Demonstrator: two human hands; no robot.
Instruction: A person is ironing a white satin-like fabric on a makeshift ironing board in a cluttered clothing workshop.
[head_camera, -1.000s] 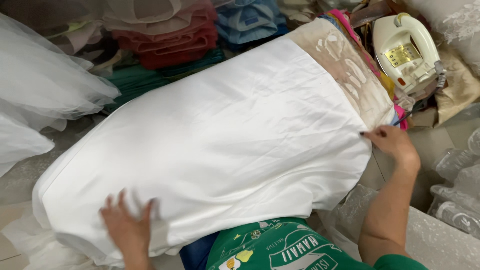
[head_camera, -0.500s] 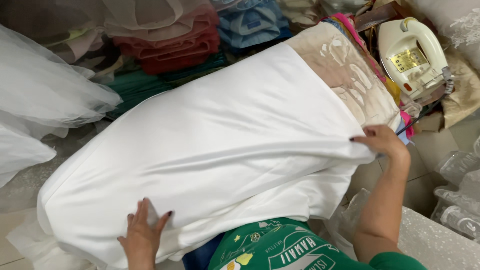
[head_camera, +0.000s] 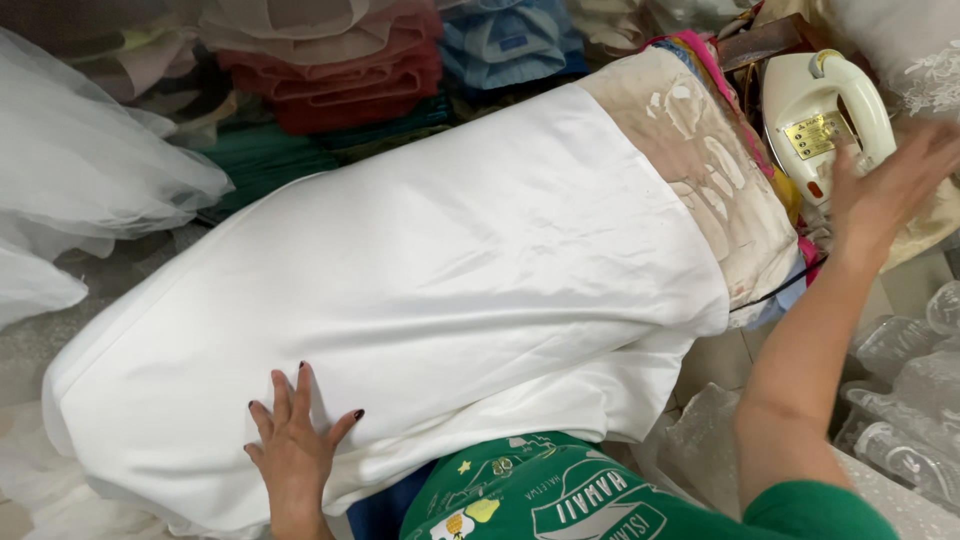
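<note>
Left hand (head_camera: 293, 440) spread flat on white cloth (head_camera: 430, 290), right hand (head_camera: 890, 185) blurred, fingers open, at cream iron (head_camera: 815, 125), contact unclear, ironing board (head_camera: 715, 180) mostly covered.

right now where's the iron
In the head view the cream iron sits at the upper right, just past the stained end of the ironing board, with the right hand reaching beside its handle.

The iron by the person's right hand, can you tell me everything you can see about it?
The iron is cream-white, looks plastic, with a big looped handle and a gold label on its body. It sits tilted at the far end of the padded board, among heaped fabrics. The right hand is at its handle, blurred, so a grip cannot be told. Its flat plate is hidden.
</note>
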